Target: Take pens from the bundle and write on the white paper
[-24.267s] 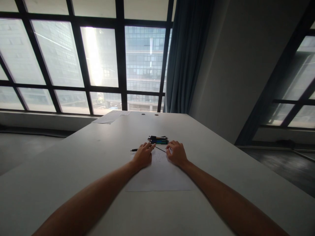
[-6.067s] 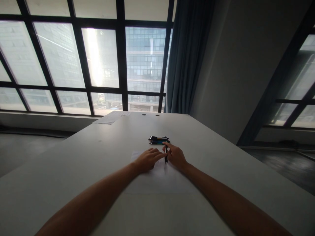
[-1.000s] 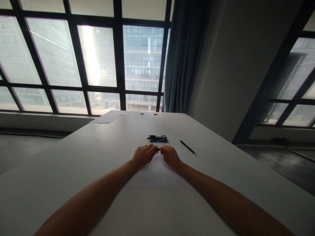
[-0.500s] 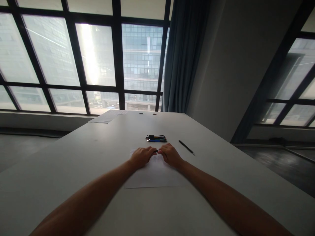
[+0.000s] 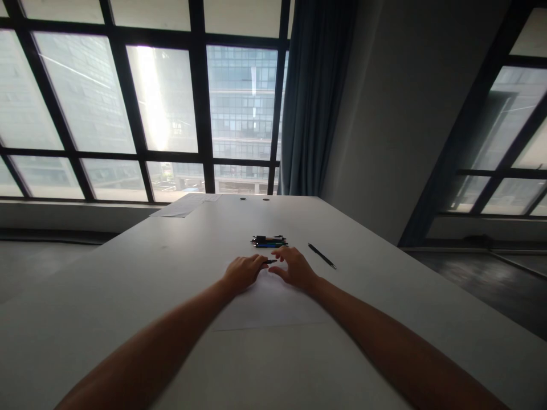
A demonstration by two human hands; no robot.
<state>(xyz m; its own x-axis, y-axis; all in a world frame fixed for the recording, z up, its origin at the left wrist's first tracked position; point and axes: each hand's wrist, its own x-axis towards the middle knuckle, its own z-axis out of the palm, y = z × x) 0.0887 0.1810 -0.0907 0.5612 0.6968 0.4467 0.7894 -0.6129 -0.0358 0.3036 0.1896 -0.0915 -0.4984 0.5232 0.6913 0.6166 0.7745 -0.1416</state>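
Note:
My left hand (image 5: 243, 272) is closed around a dark pen (image 5: 272, 261), whose end sticks out to the right past the fingers. Thumb and fingers apart, my right hand (image 5: 294, 267) is open close to that end of the pen. Beneath both hands lies a white sheet of paper (image 5: 267, 310), partly covered by them. Just beyond the hands rests a small pile of several pens (image 5: 268, 241), black and blue. A single black pen (image 5: 322, 256) lies slantwise to the right of my right hand.
The long white table (image 5: 171, 302) stretches away toward the windows. More papers (image 5: 182, 206) lie at its far left corner, and two small dark discs (image 5: 254, 199) sit near the far edge. A blue-grey curtain (image 5: 305, 114) hangs behind the table.
My right hand has let go of the pen's right end, and its fingers have spread apart. The left hand keeps its grip on the pen. The view has shifted slightly.

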